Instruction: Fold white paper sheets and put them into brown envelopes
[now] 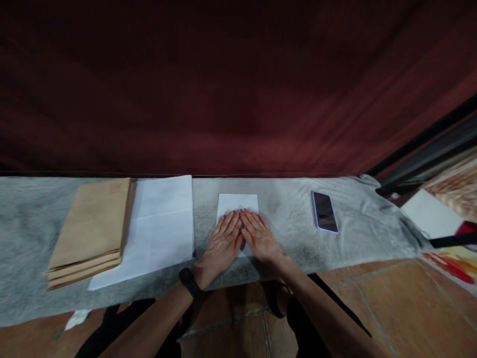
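A small folded white paper point(237, 203) lies on the grey cloth-covered table point(283, 214) in front of me. My left hand point(222, 243) and my right hand point(258, 236) both rest flat on its near part, fingers stretched out and side by side, fingertips touching in the middle. A black band sits on my left wrist. Neither hand holds anything.
A stack of white sheets point(160, 223) lies to the left, with a pile of brown envelopes point(93, 223) beside it. A phone point(324, 212) lies face up on the right. A dark red curtain hangs behind the table. Tiled floor shows below.
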A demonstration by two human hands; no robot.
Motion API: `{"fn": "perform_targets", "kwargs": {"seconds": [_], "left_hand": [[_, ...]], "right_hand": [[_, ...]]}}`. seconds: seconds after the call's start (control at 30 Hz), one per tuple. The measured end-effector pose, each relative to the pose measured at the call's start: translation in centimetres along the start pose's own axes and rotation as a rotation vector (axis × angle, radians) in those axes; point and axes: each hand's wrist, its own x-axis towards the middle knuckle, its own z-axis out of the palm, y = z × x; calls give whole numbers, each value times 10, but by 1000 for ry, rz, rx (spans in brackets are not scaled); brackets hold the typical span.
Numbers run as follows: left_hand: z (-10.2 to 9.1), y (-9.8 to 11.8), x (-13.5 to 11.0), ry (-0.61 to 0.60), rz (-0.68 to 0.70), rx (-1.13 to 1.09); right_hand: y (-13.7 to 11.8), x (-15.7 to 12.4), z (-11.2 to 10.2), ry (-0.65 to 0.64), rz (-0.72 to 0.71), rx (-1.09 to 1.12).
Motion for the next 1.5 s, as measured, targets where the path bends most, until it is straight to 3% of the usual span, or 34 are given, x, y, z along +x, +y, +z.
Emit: {"fn": "perform_targets", "kwargs": {"seconds": [0.23, 0.53, 0.63, 0.83, 1.1, 1.33, 1.5], "left_hand": [[5, -4, -6, -18, -28, 18], [-2, -28, -15, -7, -127, 1], [-8, -37, -20, -73, -95, -14], [-34, -42, -33, -301, 142, -109], [-46, -33, -27, -410, 94, -74], [-57, -36, -27, -413, 151, -53], [-52, -41, -31, -314, 186, -109]], "right_hand": [[3, -8, 7, 5, -14, -47], [20, -12, -8, -95, 55, -4], [30, -11, -16, -128, 35, 64], [55, -12, -42, -254, -42, 262], [57, -14, -58, -441, -1, 344], [59, -12, -61, -493, -1, 344], [59, -16, -56, -380, -28, 299]]}}
